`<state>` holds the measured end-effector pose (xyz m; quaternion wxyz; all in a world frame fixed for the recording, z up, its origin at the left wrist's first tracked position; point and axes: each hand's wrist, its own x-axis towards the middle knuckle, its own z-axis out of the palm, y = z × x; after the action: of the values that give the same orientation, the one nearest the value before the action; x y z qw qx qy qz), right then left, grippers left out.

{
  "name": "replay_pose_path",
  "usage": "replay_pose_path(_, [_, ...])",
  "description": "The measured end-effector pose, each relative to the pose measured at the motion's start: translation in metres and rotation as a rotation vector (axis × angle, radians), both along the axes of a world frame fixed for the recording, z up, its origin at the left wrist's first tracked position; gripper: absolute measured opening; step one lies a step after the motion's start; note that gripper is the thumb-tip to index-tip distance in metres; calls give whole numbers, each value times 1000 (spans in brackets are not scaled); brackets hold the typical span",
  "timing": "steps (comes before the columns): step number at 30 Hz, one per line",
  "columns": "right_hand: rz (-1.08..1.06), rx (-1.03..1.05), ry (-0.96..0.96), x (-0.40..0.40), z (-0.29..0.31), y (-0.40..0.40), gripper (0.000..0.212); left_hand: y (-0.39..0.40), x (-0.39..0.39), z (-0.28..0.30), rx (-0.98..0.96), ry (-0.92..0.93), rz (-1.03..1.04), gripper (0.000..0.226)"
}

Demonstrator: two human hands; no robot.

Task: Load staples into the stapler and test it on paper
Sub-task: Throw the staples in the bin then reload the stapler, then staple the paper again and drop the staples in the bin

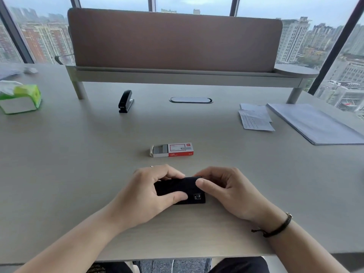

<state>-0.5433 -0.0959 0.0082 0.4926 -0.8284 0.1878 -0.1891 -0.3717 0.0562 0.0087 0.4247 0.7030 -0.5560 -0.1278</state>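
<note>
Both hands' fingers grip the black stapler (pixel 180 191) on the tabletop (pixel 78 154); staple box (pixel 171 150) open, loading seemingly unfinished, paper (pixel 315 123) untested.

You see a matt black plastic stapler (pixel 177 189) on the smooth pale wood-grain table (pixel 78 154); at twelve o'clock, grey metal staples (pixel 160 150) in a glossy red-and-white card box (pixel 180 149).
</note>
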Motion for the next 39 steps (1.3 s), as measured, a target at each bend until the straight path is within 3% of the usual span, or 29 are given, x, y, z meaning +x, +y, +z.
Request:
replay_pose_path(5, [10,-22,-14,2,-2,-2,25,-1,1,1,-8,41,-25,32])
replay_pose_path(9, [3,56,-64,-3,8,-11,56,-7,1,20,-144,191,-18,32])
replay_pose_path(11, [-116,25,-136,-6,22,-34,61,-24,-1,44,-199,253,-25,27])
replay_pose_path(14, [-376,-47,-210,-10,41,-93,45,-75,-1,82,-226,314,-47,20])
replay_pose_path(16, [-581,-136,-147,-11,43,-144,34,-124,-3,103,-183,286,-53,17])
replay_pose_path(18, [-749,-215,0,-14,39,-193,33,-181,-5,115,-78,387,-69,14])
replay_pose_path(22, [-799,-259,328,-19,22,-261,48,-291,-15,115,330,684,-55,19])
replay_pose_path(25, [-760,-315,451,-21,7,-283,48,-355,-20,93,536,619,63,2])
replay_pose_path(27, [-756,-410,508,-22,-2,-291,43,-390,-19,73,582,634,131,21])
replay_pose_path(29, [-748,-470,510,-22,-7,-296,41,-413,-18,61,548,630,207,31])
replay_pose_path(33, [-738,-485,471,-21,-13,-300,42,-434,-21,44,490,561,254,6])
replay_pose_path(39, [-742,-442,434,-23,-12,-300,44,-434,-24,34,391,497,258,12])
